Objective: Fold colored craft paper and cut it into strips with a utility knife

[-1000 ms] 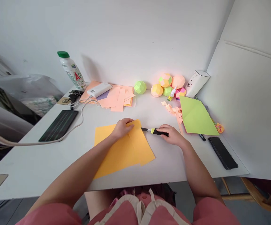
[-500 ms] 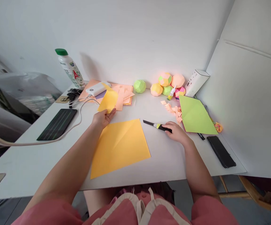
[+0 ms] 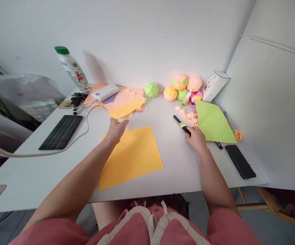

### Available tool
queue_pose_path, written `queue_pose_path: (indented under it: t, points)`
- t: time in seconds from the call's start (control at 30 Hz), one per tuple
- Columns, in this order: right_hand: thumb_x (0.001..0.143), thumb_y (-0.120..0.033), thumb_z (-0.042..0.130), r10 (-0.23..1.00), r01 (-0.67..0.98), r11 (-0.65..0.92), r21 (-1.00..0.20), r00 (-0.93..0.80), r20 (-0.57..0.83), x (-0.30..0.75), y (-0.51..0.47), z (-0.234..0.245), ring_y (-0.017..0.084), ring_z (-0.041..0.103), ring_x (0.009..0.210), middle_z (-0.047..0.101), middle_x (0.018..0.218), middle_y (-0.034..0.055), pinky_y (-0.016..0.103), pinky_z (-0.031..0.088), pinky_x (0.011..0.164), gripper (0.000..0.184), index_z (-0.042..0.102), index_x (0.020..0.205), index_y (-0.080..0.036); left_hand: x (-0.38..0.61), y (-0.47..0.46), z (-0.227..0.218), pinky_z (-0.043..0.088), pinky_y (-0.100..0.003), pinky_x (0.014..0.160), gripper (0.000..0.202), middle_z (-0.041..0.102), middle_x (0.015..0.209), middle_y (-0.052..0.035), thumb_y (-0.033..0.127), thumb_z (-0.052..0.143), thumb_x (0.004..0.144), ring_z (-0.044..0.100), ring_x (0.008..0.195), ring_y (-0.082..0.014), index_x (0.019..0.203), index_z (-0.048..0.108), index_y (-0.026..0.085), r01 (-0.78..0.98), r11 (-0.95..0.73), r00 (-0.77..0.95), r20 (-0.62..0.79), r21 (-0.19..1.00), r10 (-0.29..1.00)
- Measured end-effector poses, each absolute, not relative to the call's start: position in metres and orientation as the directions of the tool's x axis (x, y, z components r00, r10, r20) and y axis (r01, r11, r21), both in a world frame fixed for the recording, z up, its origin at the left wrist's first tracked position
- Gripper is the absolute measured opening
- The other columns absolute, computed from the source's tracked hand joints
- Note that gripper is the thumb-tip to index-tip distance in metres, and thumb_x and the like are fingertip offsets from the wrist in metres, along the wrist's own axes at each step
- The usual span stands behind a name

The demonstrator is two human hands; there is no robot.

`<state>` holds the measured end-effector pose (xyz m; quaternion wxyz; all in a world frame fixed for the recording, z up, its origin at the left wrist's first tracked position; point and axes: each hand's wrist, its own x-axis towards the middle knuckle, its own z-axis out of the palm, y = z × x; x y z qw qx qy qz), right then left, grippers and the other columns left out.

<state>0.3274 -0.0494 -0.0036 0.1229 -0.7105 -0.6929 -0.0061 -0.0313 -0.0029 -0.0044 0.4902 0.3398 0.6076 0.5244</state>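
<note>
Right by the peach paper stack (image 3: 123, 97), the left hand (image 3: 116, 131) has its fingers loosely spread at the near edge of one yellow strip (image 3: 127, 108) (can't tell if it's touching). Right hand (image 3: 197, 137) is wrapped round one cutter (image 3: 184, 126). One big orange sheet (image 3: 134, 156) nearly reaches the table's (image 3: 180, 166) front edge, with white tabletop between it and the right hand. Further back, six paper balls (image 3: 151, 90): one solo, five bunched.
</note>
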Motion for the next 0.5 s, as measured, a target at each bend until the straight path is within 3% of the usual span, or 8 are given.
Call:
queue_pose_path:
  t: [0.03, 0.07, 0.13, 0.23, 0.3, 0.37, 0.43, 0.5]
  points:
    - [0.082, -0.019, 0.055, 0.979, 0.986, -0.031, -0.163, 0.062, 0.192, 0.329, -0.048, -0.006, 0.028, 0.058, 0.095, 0.063, 0.103, 0.0131, 0.036, 0.05, 0.073, 0.034, 0.067, 0.114, -0.021, -0.027, -0.012, -0.002, 0.049, -0.048, 0.095, 0.046, 0.049, 0.131, -0.0157, 0.029, 0.077, 0.069, 0.043, 0.129, -0.0357, 0.106, 0.052, 0.018, -0.005, 0.232, -0.288, -0.224, 0.973, 0.931]
    - [0.082, -0.019, 0.056, 0.975, 0.986, -0.049, -0.162, 0.082, 0.205, 0.331, -0.047, -0.009, 0.029, 0.058, 0.094, 0.062, 0.101, 0.0132, 0.037, 0.05, 0.072, 0.033, 0.068, 0.113, -0.021, -0.02, -0.023, 0.0, 0.044, -0.05, 0.1, 0.05, 0.045, 0.137, -0.0172, 0.037, 0.074, 0.072, 0.038, 0.134, -0.0371, 0.112, 0.052, 0.017, 0.263, 0.213, -0.227, -0.154, 0.941, 0.962]
    - [0.081, -0.018, 0.056, 0.967, 0.983, -0.077, -0.166, 0.114, 0.228, 0.334, -0.044, -0.015, 0.03, 0.057, 0.092, 0.062, 0.099, 0.0141, 0.039, 0.05, 0.072, 0.032, 0.068, 0.11, -0.021, -0.004, -0.048, 0.001, 0.032, -0.056, 0.108, 0.057, 0.04, 0.146, -0.0191, 0.047, 0.064, 0.079, 0.03, 0.139, -0.0393, 0.125, 0.051, 0.016, 0.658, 0.035, 0.057, -0.097, 0.752, 0.994]
    - [0.083, -0.019, 0.053, 0.954, 0.978, -0.096, -0.184, 0.143, 0.264, 0.335, -0.042, -0.019, 0.036, 0.055, 0.097, 0.06, 0.1, 0.0201, 0.049, 0.05, 0.077, 0.03, 0.069, 0.108, -0.015, 0.025, -0.084, -0.006, 0.022, -0.065, 0.108, 0.076, 0.028, 0.153, -0.026, 0.062, 0.051, 0.083, 0.019, 0.142, -0.0468, 0.138, 0.044, 0.009, 0.877, -0.204, 0.312, -0.193, 0.434, 0.93]
    - [0.084, -0.019, 0.052, 0.948, 0.979, -0.069, -0.194, 0.125, 0.292, 0.332, -0.042, -0.017, 0.04, 0.052, 0.104, 0.059, 0.104, 0.0231, 0.056, 0.048, 0.083, 0.03, 0.069, 0.107, -0.011, 0.04, -0.1, -0.012, 0.009, -0.068, 0.11, 0.087, 0.013, 0.157, -0.0248, 0.065, 0.052, 0.082, 0.002, 0.144, -0.0484, 0.146, 0.036, 0.008, 0.862, -0.375, 0.462, -0.224, 0.341, 0.858]
    - [0.083, -0.02, 0.053, 0.947, 0.981, 0.013, -0.196, 0.051, 0.318, 0.324, -0.043, -0.015, 0.038, 0.049, 0.114, 0.058, 0.114, 0.0204, 0.056, 0.045, 0.093, 0.03, 0.069, 0.108, -0.014, 0.047, -0.105, -0.016, 0.004, -0.064, 0.113, 0.087, 0.011, 0.159, -0.0185, 0.065, 0.052, 0.082, -0.002, 0.145, -0.0428, 0.15, 0.031, 0.014, 0.659, -0.65, 0.741, -0.174, 0.38, 0.649]
    - [0.084, -0.02, 0.053, 0.928, 0.951, 0.219, -0.217, -0.135, 0.348, 0.311, -0.047, -0.013, 0.032, 0.047, 0.122, 0.057, 0.124, 0.014, 0.053, 0.042, 0.103, 0.03, 0.069, 0.11, -0.02, 0.046, -0.1, -0.016, 0.004, -0.057, 0.117, 0.077, 0.02, 0.159, -0.0096, 0.06, 0.055, 0.084, 0.004, 0.148, -0.0345, 0.148, 0.034, 0.023, 0.354, -0.824, 0.932, -0.092, 0.443, 0.351]
    - [0.087, -0.02, 0.051, 0.854, 0.84, 0.474, -0.266, -0.364, 0.371, 0.296, -0.051, -0.015, 0.026, 0.046, 0.126, 0.056, 0.129, 0.01, 0.05, 0.042, 0.106, 0.03, 0.068, 0.111, -0.023, 0.04, -0.089, -0.013, 0.006, -0.054, 0.118, 0.061, 0.031, 0.156, -0.004, 0.051, 0.06, 0.084, 0.01, 0.148, -0.031, 0.14, 0.047, 0.031, 0.182, -0.874, 0.981, -0.019, 0.45, 0.195]
